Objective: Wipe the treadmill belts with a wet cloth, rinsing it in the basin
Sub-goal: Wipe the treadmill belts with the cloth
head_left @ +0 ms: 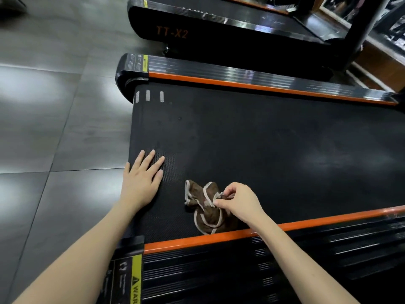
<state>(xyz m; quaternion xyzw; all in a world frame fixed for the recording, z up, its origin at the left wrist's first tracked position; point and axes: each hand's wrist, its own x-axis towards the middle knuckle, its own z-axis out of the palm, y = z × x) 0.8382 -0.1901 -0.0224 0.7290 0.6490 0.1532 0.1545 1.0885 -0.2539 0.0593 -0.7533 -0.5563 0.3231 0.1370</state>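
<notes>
A crumpled brown cloth [206, 207] with pale trim lies on the black treadmill belt [274, 145], close to the near orange side rail [285, 227]. My right hand [236, 200] pinches the cloth's edge between thumb and fingers. Flat on the belt's rear left corner rests my left hand [142, 174], fingers straight and spread. No basin is in view.
A second treadmill [219, 34] marked TT-X2 stands parallel beyond the far orange rail [263, 86]. Glossy dark floor tiles [54, 106] spread to the left. A black upright post [363, 29] rises at the top right. A yellow warning label [135, 279] sits on the near rail.
</notes>
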